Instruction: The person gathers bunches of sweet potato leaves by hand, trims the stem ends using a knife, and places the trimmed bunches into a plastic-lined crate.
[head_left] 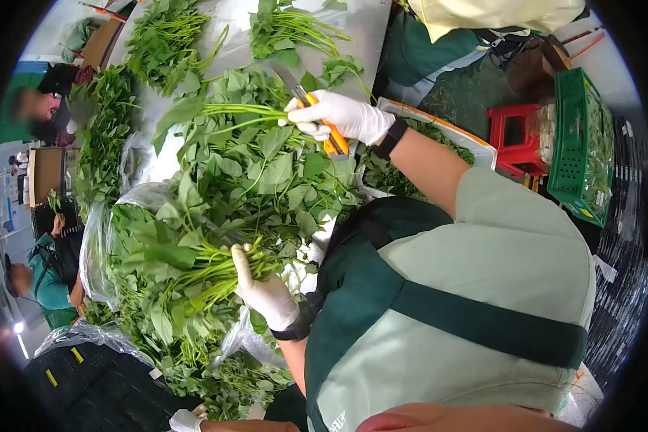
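My right hand (338, 117), in a white glove, grips a few leafy green stems (241, 110) together with an orange utility knife (331, 140). The knife's blade points up and left, past the fingers. My left hand (265, 288), gloved as well, is closed around a thicker bunch of leafy greens (205, 270), with its pale cut stalks towards my palm. A large heap of loose leafy greens (266, 162) lies between and beneath both hands, on clear plastic (97, 248) in part.
Several bundles of greens (167, 39) lie on the metal table (227, 39). A red stool (511, 137) and a green crate (574, 144) stand behind at right. Co-workers (50, 281) are at far left; another person's gloved hand (186, 420) is at the bottom edge.
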### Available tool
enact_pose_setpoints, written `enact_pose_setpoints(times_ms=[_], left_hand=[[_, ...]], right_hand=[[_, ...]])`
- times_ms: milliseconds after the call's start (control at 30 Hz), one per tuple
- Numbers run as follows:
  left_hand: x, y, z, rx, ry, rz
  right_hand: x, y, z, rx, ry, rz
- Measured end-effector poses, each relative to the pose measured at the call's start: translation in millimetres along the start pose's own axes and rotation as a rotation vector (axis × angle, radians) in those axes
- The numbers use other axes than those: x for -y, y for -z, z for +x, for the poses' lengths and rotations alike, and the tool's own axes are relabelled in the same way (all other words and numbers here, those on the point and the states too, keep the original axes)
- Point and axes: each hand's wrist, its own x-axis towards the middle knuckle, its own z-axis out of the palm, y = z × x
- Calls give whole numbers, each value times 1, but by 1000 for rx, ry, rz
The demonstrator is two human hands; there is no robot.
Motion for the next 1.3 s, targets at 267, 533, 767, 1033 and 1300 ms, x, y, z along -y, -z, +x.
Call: enact_pose_setpoints(times_ms=[267,533,767,1033,1300], left_hand=[[-13,-17,14,136,155,-498],[-9,-25,13,225,327,-1033],[15,-3,8,-79,-103,-252],[7,-5,0,-48,-135,-92],[-2,-9,2,-14,-38,-294]], right_hand=[[-16,-73,-22,-115,63,-333],[-75,-104,-23,121,-46,-650],[-63,-44,-20,-356,241,-1411],[-89,23,-20,-454,243,-1350],[-19,-5,-48,-97,-41,-273]])
